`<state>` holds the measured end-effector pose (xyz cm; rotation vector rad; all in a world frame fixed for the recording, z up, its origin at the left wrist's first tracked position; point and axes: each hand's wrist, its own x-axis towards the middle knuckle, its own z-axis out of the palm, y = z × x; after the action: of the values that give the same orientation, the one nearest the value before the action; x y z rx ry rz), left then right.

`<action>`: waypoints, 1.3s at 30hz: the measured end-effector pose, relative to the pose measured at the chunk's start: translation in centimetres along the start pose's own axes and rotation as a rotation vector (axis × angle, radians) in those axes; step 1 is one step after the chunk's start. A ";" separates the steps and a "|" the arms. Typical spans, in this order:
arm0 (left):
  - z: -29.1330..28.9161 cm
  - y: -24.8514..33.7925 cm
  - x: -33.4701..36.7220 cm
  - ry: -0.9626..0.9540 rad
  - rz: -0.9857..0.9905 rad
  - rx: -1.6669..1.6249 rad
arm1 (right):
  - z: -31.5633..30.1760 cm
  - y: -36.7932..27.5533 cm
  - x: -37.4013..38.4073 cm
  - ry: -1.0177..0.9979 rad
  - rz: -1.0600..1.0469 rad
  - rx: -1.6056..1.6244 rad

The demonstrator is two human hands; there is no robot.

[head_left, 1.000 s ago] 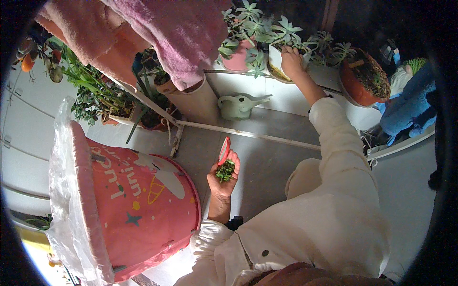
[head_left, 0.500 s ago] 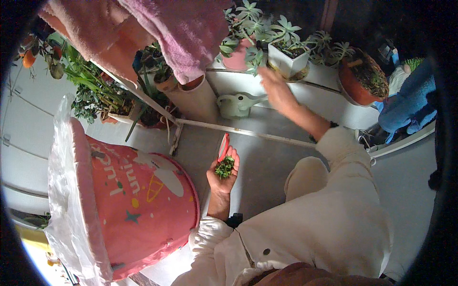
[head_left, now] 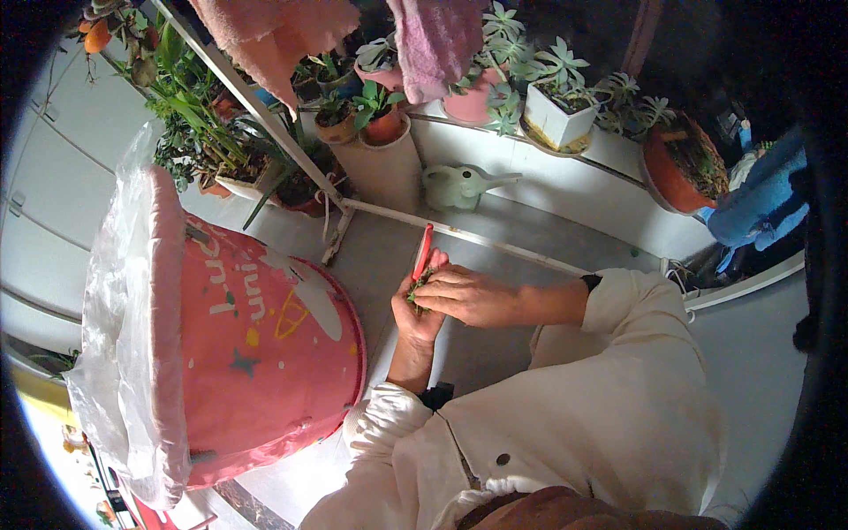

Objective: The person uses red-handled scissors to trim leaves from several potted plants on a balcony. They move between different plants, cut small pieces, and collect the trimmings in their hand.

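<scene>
Two hands meet mid-view, and between them sits a small heap of green leaf bits (head_left: 419, 297)! The left hand (head_left: 418, 323) is cupped beneath, palm up, cradling the heap, with a slim red tool (head_left: 424, 249) poking out toward 12 o'clock. Across from 3 o'clock comes the right hand (head_left: 473, 297), fingers gathered over that palm and covering part of the greenery; whether they pinch any of it, I cannot tell.

Look out from the hands now: a white rail (head_left: 517, 253) cuts across from 12 toward 3 o'clock, lying between them and the pale green watering can (head_left: 453, 188) at 12. Up at 1 o'clock, a square white pot (head_left: 552, 121) with a succulent; at 2, a round reddish-brown pot (head_left: 658, 168). Big and close at 8 to 9 o'clock looms the pink bin (head_left: 265, 380), clear plastic (head_left: 119, 371) over its far side, while an orange-pink towel (head_left: 274, 40) hangs at 11.
</scene>
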<state>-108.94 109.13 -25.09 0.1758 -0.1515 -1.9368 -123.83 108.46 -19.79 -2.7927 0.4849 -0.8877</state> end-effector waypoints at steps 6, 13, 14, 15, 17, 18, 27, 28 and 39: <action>0.7 0.4 -0.7 0.108 -0.012 0.003 | -0.1 -0.3 0.7 0.054 0.032 -0.106; 1.3 1.0 -1.9 0.151 -0.021 0.008 | -0.8 -0.3 1.5 0.080 0.098 0.033; 1.4 1.0 -2.0 0.185 -0.009 0.029 | -0.8 -0.3 1.6 0.098 0.087 0.039; 1.5 0.9 -2.1 0.221 0.000 0.012 | -0.8 -0.2 1.7 0.109 0.076 0.044; 1.8 0.9 -1.9 0.269 0.012 -0.012 | -0.7 0.0 2.0 0.140 0.050 0.051; 1.9 1.0 -2.0 0.286 0.004 -0.021 | -0.8 0.0 2.0 0.138 0.039 0.060; 1.6 1.2 -2.1 0.194 -0.003 -0.064 | -0.9 -0.4 2.3 0.146 0.171 0.070; 1.7 1.2 -2.1 0.206 -0.002 -0.073 | -1.0 -0.4 2.4 0.139 0.127 0.050; 3.4 1.1 -1.9 0.218 0.003 -0.244 | -9.1 8.6 1.9 0.691 0.446 -0.015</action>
<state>-107.89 110.59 -21.48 0.2227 0.2279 -1.9002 -129.91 99.23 -13.66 -2.1639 1.1454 -1.6962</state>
